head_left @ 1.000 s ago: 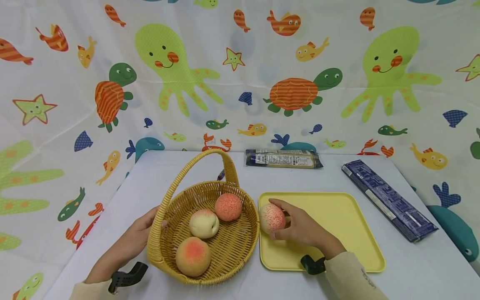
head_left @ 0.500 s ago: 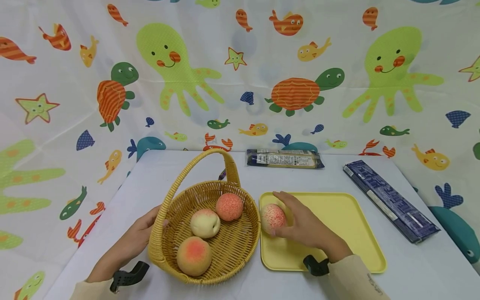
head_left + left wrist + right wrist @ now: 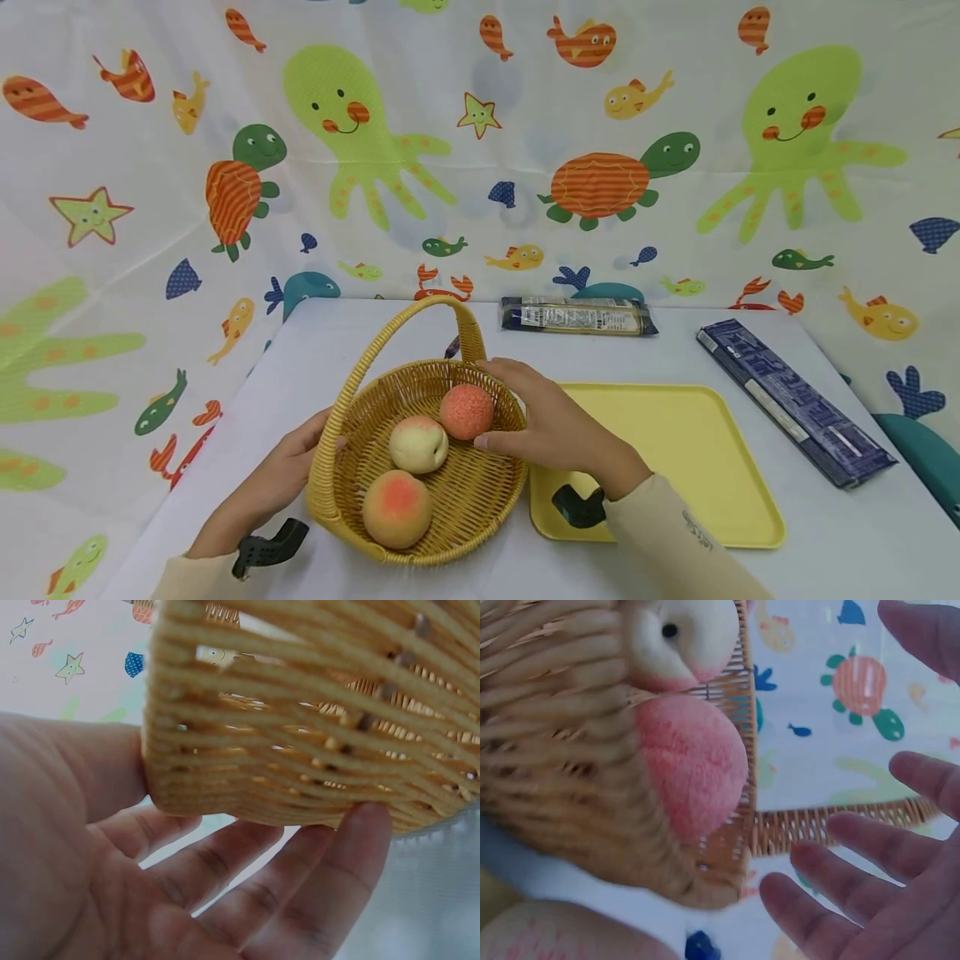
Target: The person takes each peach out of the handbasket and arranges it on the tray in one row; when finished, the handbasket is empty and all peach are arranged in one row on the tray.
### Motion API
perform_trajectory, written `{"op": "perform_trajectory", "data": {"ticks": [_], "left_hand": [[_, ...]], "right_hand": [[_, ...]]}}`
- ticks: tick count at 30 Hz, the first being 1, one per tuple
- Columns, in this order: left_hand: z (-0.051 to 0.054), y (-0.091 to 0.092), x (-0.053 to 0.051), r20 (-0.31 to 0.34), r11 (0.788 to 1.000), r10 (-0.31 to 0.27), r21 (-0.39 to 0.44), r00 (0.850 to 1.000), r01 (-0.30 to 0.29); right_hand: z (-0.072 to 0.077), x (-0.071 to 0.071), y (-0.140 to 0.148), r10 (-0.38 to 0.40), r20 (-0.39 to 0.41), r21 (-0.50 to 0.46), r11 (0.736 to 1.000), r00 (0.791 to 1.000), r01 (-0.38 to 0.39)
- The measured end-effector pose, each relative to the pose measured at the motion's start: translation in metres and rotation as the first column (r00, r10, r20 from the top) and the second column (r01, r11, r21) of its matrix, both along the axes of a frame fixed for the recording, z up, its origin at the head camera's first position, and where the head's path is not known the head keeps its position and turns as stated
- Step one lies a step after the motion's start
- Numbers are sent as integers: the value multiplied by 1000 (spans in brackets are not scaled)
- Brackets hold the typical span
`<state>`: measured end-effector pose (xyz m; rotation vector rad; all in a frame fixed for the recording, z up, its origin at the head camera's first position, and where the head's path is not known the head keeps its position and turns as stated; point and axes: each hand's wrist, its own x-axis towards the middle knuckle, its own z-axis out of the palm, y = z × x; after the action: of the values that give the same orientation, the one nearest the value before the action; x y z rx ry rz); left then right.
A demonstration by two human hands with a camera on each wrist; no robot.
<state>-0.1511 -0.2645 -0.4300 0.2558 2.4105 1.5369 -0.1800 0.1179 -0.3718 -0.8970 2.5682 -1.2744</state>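
A yellow wicker basket [image 3: 480,508] with an arched handle holds a yellow-orange peach [image 3: 397,508], a cream peach [image 3: 418,446] and a coral-pink peach [image 3: 467,412]. My left hand [image 3: 288,467] grips the basket's left side. In the left wrist view its fingers [image 3: 300,885] lie along the outside of the weave, and the thumb goes behind the rim. My right hand [image 3: 555,425] is spread above the basket's right rim, beside the coral-pink peach, holding nothing. In the right wrist view a speckled peach [image 3: 570,937] shows outside the basket; in the head view the hand hides it.
The yellow tray [image 3: 675,450] lies right of the basket. A dark clear-wrapped package [image 3: 577,317] lies at the table's back, and a long purple package [image 3: 795,400] lies slanted at right. A sea-animal print cloth [image 3: 525,108] hangs behind.
My right hand has let go of the speckled peach on the tray and moved left over the basket's rim. My left hand stays at the basket. The head view has shifted slightly.
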Motion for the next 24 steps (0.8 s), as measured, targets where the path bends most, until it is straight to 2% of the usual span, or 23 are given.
{"op": "perform_trajectory", "data": {"ticks": [2,9,14,18,24], "left_hand": [[0,1,-1,6,1000,2,8,1000,-2],[0,2,-2,-2,1000,0,0,1000,0],[-1,2,-2,11,1000,10,-7,1000,-9],[1,2,0,25,1000,12,4,1000,-12],[3,0,0,-6,1000,-6,2,1000,7]], "right_hand": [[2,-4,-9,29,10,13,999,1000,-29],[3,-21,-27,69,137,52,996,988,-77],[5,-35,-39,76,181,137,985,981,-102],[5,-43,-50,72,191,236,965,979,-117],[7,-48,-62,70,198,333,933,978,-134]]}}
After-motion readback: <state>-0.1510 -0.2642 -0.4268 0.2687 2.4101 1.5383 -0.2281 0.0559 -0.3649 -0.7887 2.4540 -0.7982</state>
